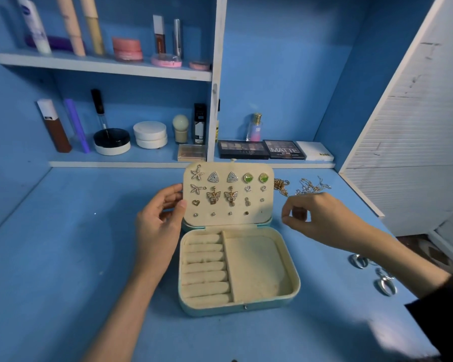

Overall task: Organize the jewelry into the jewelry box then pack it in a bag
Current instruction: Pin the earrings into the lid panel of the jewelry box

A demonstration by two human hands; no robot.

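The jewelry box (296,286) sits open in the middle of the frame on the blue desk (63,257), its base toward me and its lid (267,207) standing up behind it. My left hand (160,218) grips the lid's left edge, thumb on the cream front face and the other fingers wrapped round behind it. The lid's inner panel carries rows of earrings: a green pair (248,178) in the top row on the right, two gold butterfly drops (214,197) in the middle, and small studs (213,213) along the bottom row.

In the base, the ring rolls (205,266) fill the left part, and the flat compartment (256,267) takes up the right.

My right hand (319,218) hovers just right of the lid, off the desk, with its fingers curled and thumb and forefinger tips drawn close together (whether something tiny is pinched between them I cannot tell). Beyond it, right of centre, a gold chain (281,185) and a tangle of paler chains (305,188) lie on the desk, the gold one just beside the lid's right edge. A few silver rings (358,261) lie at the right edge of the frame, near my forearm.

Across the upper left, a white shelf (102,65) holds tubes and pink compacts. Eyeshadow palettes (242,149) lie on the ledge just behind the lid.
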